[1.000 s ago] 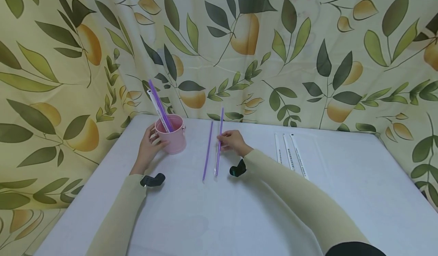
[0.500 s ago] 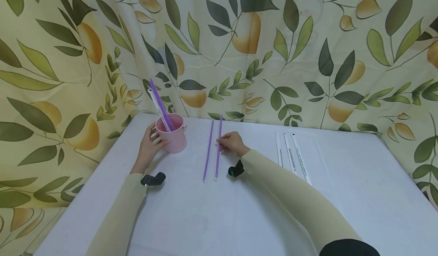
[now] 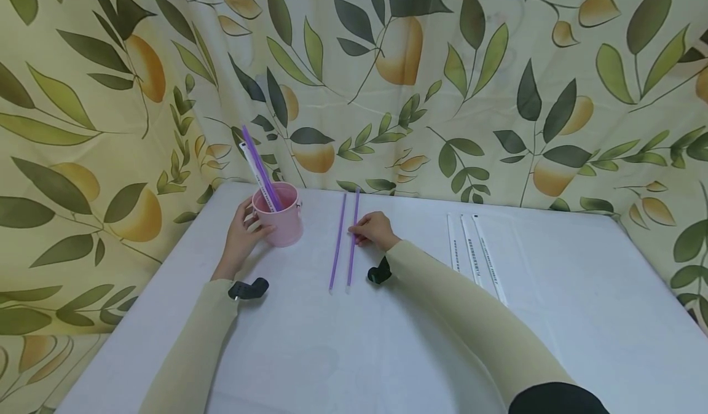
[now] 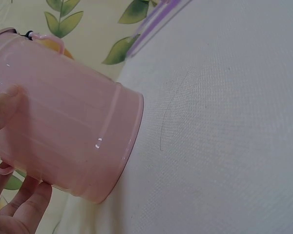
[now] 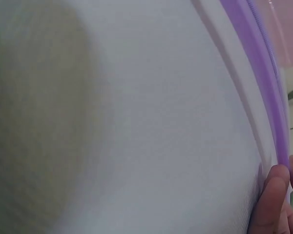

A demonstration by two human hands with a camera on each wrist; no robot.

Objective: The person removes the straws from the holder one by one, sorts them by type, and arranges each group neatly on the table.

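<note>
On the left, my left hand (image 3: 243, 233) grips the side of a small pink bucket (image 3: 284, 228), thumb on the near wall. In the left wrist view the bucket (image 4: 73, 112) stands on the white cloth with fingers at both sides. Purple and white stick-like pieces (image 3: 260, 168) lean out of its mouth. Near the middle, my right hand (image 3: 376, 231) pinches a long purple straw (image 3: 351, 260) between thumb and fingertips. The straw (image 5: 259, 63) lies close over the cloth in the right wrist view. A second purple straw (image 3: 336, 248) lies alongside, to its left.
Several slim white strips (image 3: 470, 248) with dark print lie right of the right hand, partly behind the sleeve. A white cloth covers the table (image 3: 310, 352). A leaf-and-fruit patterned curtain (image 3: 354, 64) hangs directly behind its back edge.
The right hand has lowered the purple straw toward the cloth, and its far end has come nearer. It now lies roughly parallel to the other straw. The left hand stays on the bucket.
</note>
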